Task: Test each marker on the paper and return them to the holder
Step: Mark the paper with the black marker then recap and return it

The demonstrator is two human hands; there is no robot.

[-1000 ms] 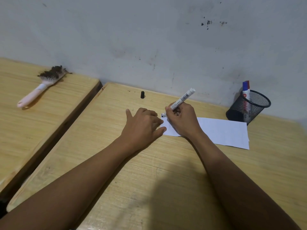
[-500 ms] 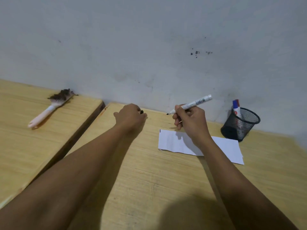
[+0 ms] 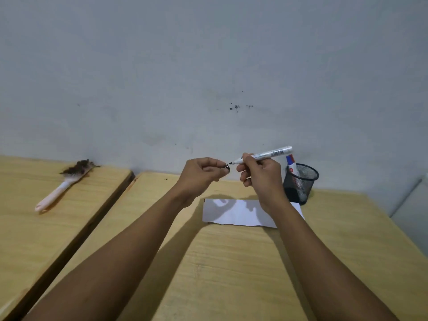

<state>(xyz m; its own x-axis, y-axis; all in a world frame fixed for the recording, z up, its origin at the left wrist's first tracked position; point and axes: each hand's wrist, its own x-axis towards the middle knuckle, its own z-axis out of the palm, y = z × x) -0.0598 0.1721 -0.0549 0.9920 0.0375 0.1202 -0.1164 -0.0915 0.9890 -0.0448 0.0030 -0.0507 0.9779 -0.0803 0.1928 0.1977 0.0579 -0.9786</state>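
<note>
My right hand (image 3: pixel 260 176) grips a white marker (image 3: pixel 266 155) above the desk, its bare black tip pointing left. My left hand (image 3: pixel 201 176) pinches the small black cap (image 3: pixel 227 168) just left of that tip, a small gap between them. Below both hands lies the white paper (image 3: pixel 234 213), partly shaded by them, with a short dark mark at its upper left corner. The black mesh holder (image 3: pixel 301 184) stands at the paper's right end, against the wall, with a blue-and-red capped marker (image 3: pixel 291 163) sticking out of it.
A pink-handled hairbrush (image 3: pixel 63 185) lies on the neighbouring wooden desk (image 3: pixel 34 239) at left, across a dark gap. My desk (image 3: pixel 231 262) meets the grey wall at the back. Its right edge drops off beyond the holder.
My left hand picked the black cap up off the desk and brought it to the marker tip. My right hand lifted the marker off the paper. The view tilted upward.
</note>
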